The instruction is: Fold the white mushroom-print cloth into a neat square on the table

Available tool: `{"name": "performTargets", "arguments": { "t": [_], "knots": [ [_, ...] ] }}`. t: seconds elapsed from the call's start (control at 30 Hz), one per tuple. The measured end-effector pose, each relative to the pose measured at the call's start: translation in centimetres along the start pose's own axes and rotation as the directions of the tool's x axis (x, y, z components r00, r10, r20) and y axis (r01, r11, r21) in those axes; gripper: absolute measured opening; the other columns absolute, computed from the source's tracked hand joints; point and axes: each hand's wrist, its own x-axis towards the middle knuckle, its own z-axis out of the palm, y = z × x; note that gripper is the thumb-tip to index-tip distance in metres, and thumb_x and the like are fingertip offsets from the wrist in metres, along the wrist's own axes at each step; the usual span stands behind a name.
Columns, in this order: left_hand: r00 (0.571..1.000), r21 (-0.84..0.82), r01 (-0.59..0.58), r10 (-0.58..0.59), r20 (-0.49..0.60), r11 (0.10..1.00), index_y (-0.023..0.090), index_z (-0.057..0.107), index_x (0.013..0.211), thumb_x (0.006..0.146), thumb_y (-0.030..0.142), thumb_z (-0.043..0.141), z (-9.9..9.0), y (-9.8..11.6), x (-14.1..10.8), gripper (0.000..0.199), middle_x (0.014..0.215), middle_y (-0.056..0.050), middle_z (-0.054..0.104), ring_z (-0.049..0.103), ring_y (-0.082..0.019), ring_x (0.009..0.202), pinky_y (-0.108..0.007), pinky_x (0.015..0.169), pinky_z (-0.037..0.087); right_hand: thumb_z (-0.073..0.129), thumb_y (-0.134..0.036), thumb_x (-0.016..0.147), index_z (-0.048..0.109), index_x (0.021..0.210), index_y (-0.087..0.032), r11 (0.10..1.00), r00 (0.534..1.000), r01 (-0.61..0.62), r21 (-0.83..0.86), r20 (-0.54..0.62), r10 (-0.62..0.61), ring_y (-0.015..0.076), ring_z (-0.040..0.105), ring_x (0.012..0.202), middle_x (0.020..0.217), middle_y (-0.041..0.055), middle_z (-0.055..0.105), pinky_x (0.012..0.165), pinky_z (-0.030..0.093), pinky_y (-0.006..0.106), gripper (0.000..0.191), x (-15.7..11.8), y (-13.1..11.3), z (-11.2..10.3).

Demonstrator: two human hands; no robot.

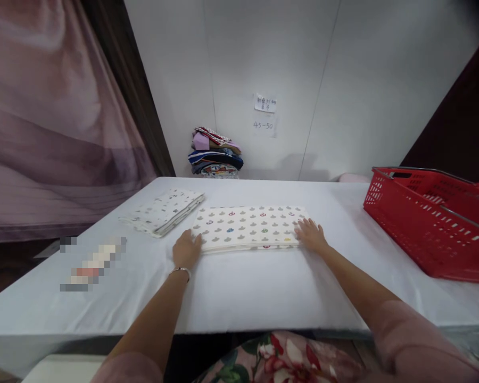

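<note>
A white cloth with a small grey and coloured print (247, 226) lies folded into a long flat rectangle in the middle of the table. At its left end rests my left hand (187, 249), a bangle on the wrist, its fingers partly spread at the cloth's edge. My right hand (311, 235) lies on the right end, fingers spread over the fabric. Neither hand grips anything visibly. To the left, a second folded white cloth with small dark prints (163, 211) lies flat, apart from the first.
A red plastic basket (427, 229) stands at the right on the white-covered table (263, 298). Behind the table's far edge is a stack of folded fabrics (215, 154). Paper notes (265, 103) hang on the wall. A pink curtain hangs at the left.
</note>
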Motion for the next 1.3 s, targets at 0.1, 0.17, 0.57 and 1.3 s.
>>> {"name": "performTargets", "arguments": {
  "t": [0.1, 0.17, 0.57, 1.3],
  "knots": [
    [0.999, -0.034, 0.037, -0.037, -0.016, 0.999, 0.008, 0.046, 0.13, 0.086, 0.046, 0.032, -0.1, -0.2, -0.2, 0.06, 0.13, -0.015, 0.052, 0.046, -0.028, 0.12, -0.039, 0.101, 0.034, 0.025, -0.046, 0.093, 0.04, 0.136, -0.025, 0.995, 0.995, 0.077, 0.064, -0.066, -0.073, 0.0213, 0.017, 0.138, 0.147, 0.0037, 0.032, 0.11, 0.01, 0.048, 0.051, -1.0, -1.0, 0.4],
    [0.999, -0.029, 0.039, -0.04, -0.029, 0.999, 0.008, 0.048, 0.129, 0.086, 0.047, 0.032, -0.2, -0.3, -0.3, 0.06, 0.126, -0.016, 0.055, 0.047, -0.03, 0.117, -0.04, 0.099, 0.035, 0.026, -0.046, 0.092, 0.045, 0.133, -0.024, 0.987, 0.988, 0.094, 0.13, -0.136, -0.076, 0.0215, 0.022, 0.136, 0.144, 0.0037, 0.037, 0.111, 0.013, 0.046, 0.05, -1.7, -0.6, 0.7],
    [0.999, 0.072, 0.03, -0.027, -0.038, 0.997, 0.008, 0.049, 0.127, 0.084, 0.048, 0.031, 0.3, -0.7, 0.2, 0.061, 0.119, -0.018, 0.057, 0.05, -0.033, 0.11, -0.043, 0.092, 0.038, 0.043, -0.035, 0.082, 0.053, 0.127, -0.017, 0.898, 0.943, -0.258, 0.357, -0.107, 0.314, 0.0206, 0.06, 0.101, 0.114, 0.0063, 0.064, 0.087, 0.045, 0.03, 0.049, 0.6, 6.5, -0.4],
    [0.998, 0.154, -0.035, 0.025, 0.065, 0.988, 0.013, 0.052, 0.124, 0.084, 0.05, 0.033, -0.6, 0.1, 4.9, 0.058, 0.126, -0.013, 0.055, 0.05, -0.03, 0.113, -0.041, 0.091, 0.039, 0.058, -0.037, 0.078, 0.049, 0.13, -0.012, 0.949, 0.983, -0.178, 0.26, -0.003, 0.185, 0.0308, 0.055, 0.111, 0.124, 0.0158, 0.057, 0.092, 0.044, 0.043, 0.058, 14.5, 4.9, 0.2]
  ]
}}
